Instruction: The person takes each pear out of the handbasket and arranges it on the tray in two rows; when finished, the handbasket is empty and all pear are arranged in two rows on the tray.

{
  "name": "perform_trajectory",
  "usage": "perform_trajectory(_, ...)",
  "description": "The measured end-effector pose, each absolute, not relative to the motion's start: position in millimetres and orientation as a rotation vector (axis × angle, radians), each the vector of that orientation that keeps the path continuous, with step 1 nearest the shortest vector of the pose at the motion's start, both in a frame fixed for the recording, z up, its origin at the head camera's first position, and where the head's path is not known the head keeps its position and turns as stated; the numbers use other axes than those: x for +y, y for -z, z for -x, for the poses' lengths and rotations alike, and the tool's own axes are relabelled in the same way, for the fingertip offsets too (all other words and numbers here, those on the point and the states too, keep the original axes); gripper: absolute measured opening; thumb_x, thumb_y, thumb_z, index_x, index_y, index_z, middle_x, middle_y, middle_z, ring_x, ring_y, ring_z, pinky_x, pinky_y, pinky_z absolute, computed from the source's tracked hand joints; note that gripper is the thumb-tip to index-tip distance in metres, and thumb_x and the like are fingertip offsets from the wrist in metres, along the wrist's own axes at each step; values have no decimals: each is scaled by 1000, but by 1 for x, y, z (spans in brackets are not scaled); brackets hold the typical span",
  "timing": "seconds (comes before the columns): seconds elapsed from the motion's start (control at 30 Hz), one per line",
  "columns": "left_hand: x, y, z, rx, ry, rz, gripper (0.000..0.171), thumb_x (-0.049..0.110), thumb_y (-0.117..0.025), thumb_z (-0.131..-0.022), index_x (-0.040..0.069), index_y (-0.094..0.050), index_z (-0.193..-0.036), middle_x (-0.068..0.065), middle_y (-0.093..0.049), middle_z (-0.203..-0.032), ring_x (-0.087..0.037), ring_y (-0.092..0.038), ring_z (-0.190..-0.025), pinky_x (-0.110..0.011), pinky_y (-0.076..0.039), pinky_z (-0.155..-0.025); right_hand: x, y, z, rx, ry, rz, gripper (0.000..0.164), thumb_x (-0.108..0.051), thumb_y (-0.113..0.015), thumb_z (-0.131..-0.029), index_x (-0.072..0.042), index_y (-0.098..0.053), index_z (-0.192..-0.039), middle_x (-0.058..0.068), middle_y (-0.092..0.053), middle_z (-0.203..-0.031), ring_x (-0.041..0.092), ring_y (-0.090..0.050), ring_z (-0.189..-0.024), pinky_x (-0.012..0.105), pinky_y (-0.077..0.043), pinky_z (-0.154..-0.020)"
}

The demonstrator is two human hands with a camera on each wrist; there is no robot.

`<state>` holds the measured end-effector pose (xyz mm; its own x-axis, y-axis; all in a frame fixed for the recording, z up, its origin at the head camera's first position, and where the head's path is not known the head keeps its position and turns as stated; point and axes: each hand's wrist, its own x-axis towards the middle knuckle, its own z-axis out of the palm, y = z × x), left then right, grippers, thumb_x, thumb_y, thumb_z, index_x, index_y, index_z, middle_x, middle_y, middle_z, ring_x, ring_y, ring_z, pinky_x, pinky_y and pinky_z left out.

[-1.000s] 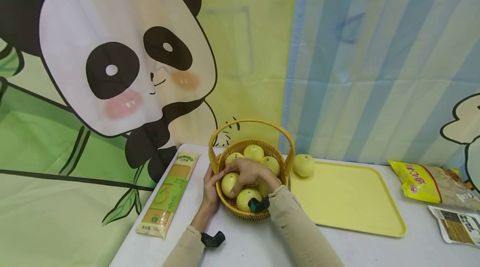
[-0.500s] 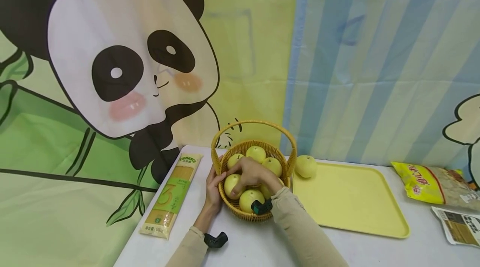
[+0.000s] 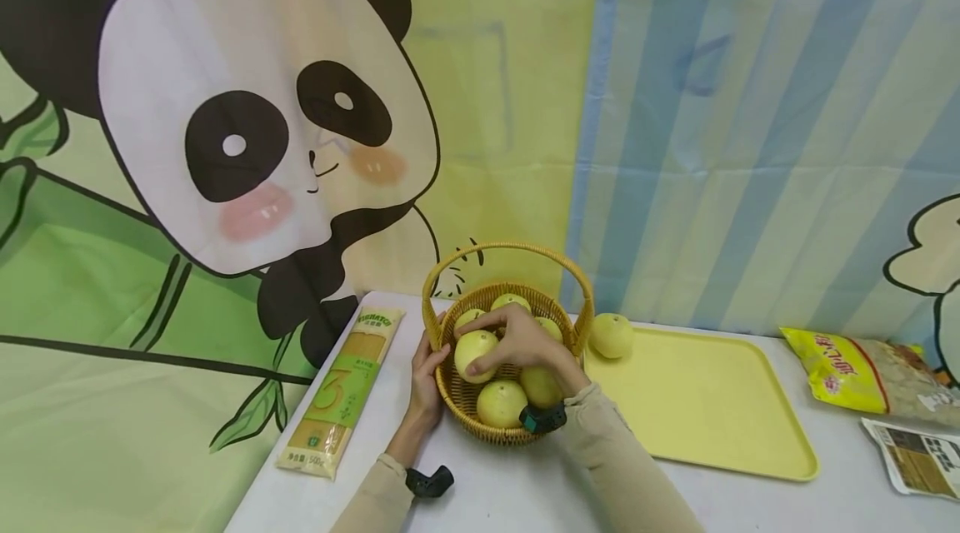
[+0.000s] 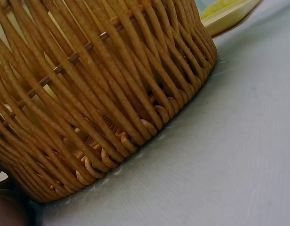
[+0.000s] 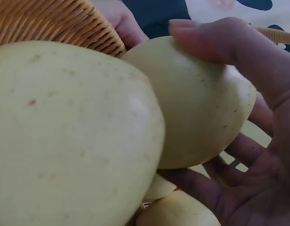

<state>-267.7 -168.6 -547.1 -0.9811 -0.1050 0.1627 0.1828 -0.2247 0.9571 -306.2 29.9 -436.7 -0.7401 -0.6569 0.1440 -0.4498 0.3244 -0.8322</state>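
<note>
A wicker basket [image 3: 491, 435] with a tall arched handle stands on the table, holding several pale yellow-green pears. At its left side my left hand [image 3: 425, 386] grips the basket, thumb by the rim; most of those fingers are hidden. My right hand [image 3: 528, 343] reaches in and holds one pear [image 3: 471, 350] between thumb and fingers. In the right wrist view, the thumb lies over this pear [image 5: 197, 108] and the fingers support its other side. Another pear [image 5: 74, 136] looms close to that camera. Woven basket wall [image 4: 107, 89] fills much of the left wrist view.
Right of the basket lies a yellow tray [image 3: 712, 400], with a single pear [image 3: 612, 336] at its back left corner. A noodle pack [image 3: 345, 391] lies to the left. A yellow food bag [image 3: 862, 371] and a smaller packet [image 3: 915, 454] are at the far right.
My right hand has lifted the pear slightly up from its spot among the others and shifted a little right. The left hand stays at the basket's side.
</note>
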Motion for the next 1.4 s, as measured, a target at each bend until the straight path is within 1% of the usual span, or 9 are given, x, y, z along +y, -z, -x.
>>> perform_trajectory(0.07, -169, 548, 268, -1836, 2317, 87, 61, 18, -45, -104, 21, -40, -164, -4, -42, -167, -21, -35, -154, -18, -31, -116, 34, 436, 305, 2371, 1430, 1030, 58, -26, -96, -76, -12, -78, -129, 2, -77, -128, 20, -68, -109, 33, -58, -87)
perform_trajectory(0.2, -168, 547, 266, -1845, 2316, 87, 62, 19, -45, -103, 19, -38, -165, -3, -40, -168, -21, -34, -156, -17, -31, -116, 42, 431, 298, 2424, 1513, 1030, 58, -29, -93, -80, -12, -76, -132, 3, -76, -130, 27, -69, -119, 44, -59, -95)
perform_trajectory(0.3, -167, 546, 265, -1843, 2325, 92, 63, 18, -45, -103, 19, -37, -165, -3, -40, -169, -21, -33, -157, -15, -31, -116, 51, 427, 291, 2449, 1563, 999, 56, -30, -92, -82, -16, -75, -133, 0, -76, -130, 27, -68, -127, 51, -54, -106)
perform_trajectory(0.47, -166, 548, 264, -1830, 2333, 100, 63, 18, -45, -103, 19, -37, -166, -5, -39, -169, -23, -32, -158, -14, -31, -116, 68, 425, 280, 2445, 1633, 965, 53, -31, -92, -83, -24, -75, -133, -5, -74, -133, 24, -65, -130, 54, -52, -108)
perform_trajectory(0.77, -167, 549, 266, -1842, 2315, 100, 62, 19, -45, -104, 22, -38, -165, -4, -36, -171, -23, -29, -160, -13, -30, -116, 87, 431, 267, 2366, 1787, 992, 54, -21, -95, -79, -21, -77, -130, 5, -74, -134, 26, -70, -119, 40, -62, -90)
perform_trajectory(0.9, -167, 548, 266, -1838, 2320, 95, 62, 19, -45, -103, 22, -38, -165, -4, -37, -171, -22, -29, -159, -13, -31, -115, 93, 433, 262, 2374, 1866, 971, 50, -18, -95, -78, -19, -79, -126, 4, -76, -130, 21, -71, -116, 41, -63, -88)
perform_trajectory(1.0, -166, 547, 266, -1844, 2319, 93, 63, 20, -45, -103, 22, -37, -165, -4, -37, -170, -22, -30, -159, -13, -32, -115, 98, 435, 260, 2371, 1925, 979, 49, -13, -94, -78, -11, -79, -124, 7, -77, -128, 15, -71, -118, 37, -64, -84)
perform_trajectory(1.23, -167, 549, 268, -1845, 2312, 108, 63, 20, -45, -104, 21, -37, -166, -3, -36, -171, -23, -29, -160, -12, -30, -115, 112, 429, 254, 2397, 1985, 1031, 49, -8, -94, -77, -8, -79, -124, 11, -77, -127, 14, -68, -126, 33, -60, -96)
perform_trajectory(1.4, -168, 550, 268, -1842, 2319, 99, 62, 19, -45, -103, 23, -38, -165, -2, -37, -171, -21, -29, -159, -12, -31, -115, 129, 421, 250, 2407, 2015, 1004, 49, -4, -93, -77, -5, -79, -124, 14, -76, -129, 12, -67, -128, 29, -59, -97)
